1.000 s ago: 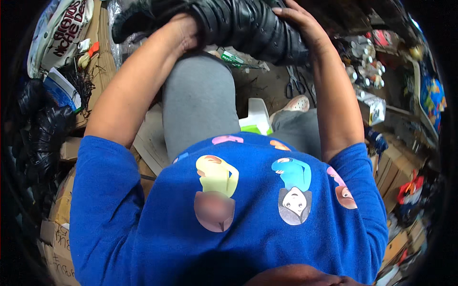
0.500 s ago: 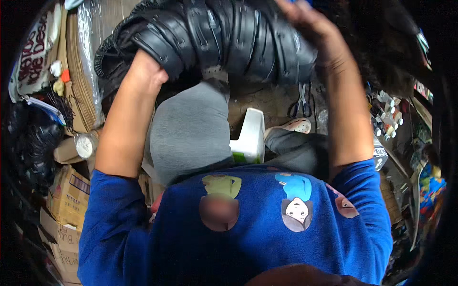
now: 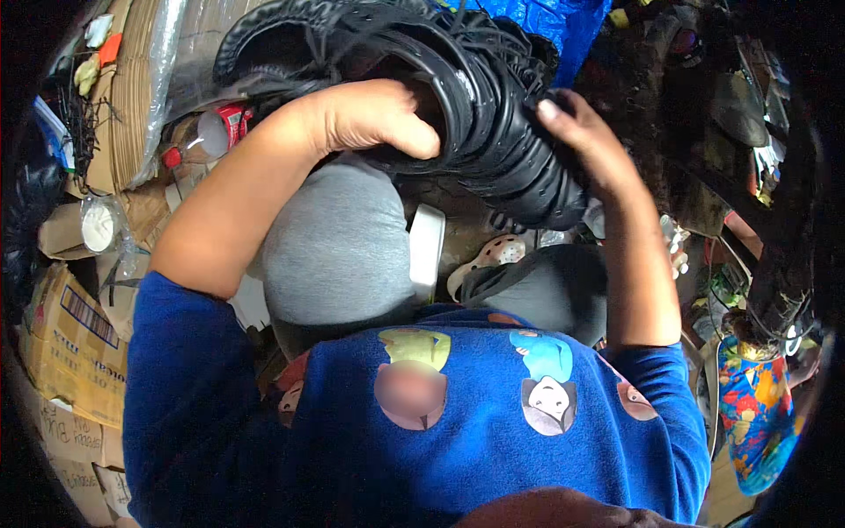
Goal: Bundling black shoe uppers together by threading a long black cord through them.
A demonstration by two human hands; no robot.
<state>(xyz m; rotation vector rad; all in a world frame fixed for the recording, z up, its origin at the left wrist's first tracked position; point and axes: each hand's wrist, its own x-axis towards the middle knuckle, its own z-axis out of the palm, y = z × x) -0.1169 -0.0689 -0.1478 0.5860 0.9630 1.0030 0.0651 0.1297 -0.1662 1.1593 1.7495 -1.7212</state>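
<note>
A long, curved stack of nested black shoe uppers (image 3: 519, 145), shiny with small holes and thin laces, lies across the top of the view above my knees. My left hand (image 3: 374, 119) reaches into the wide round opening of one upper. Its thumb curls at the rim, and the other fingers are hidden inside. Against the right side of the stack rests my right hand (image 3: 581, 136), gripping it from outside with the thumb on top. The remaining fingers of that hand are mostly out of sight.
A white plastic piece (image 3: 427, 246) stands between my legs, beside a light clog (image 3: 493, 260) on my foot. Cardboard boxes (image 3: 75, 343) and flat cardboard sheets (image 3: 132, 97) are at left. Blue plastic (image 3: 572, 31) lies beyond the stack; a colourful cloth (image 3: 753, 409) is at right.
The stack has turned, its right part swinging down toward me, and its open end now shows. My left hand has moved right into the opening; my right hand has come lower along the side.
</note>
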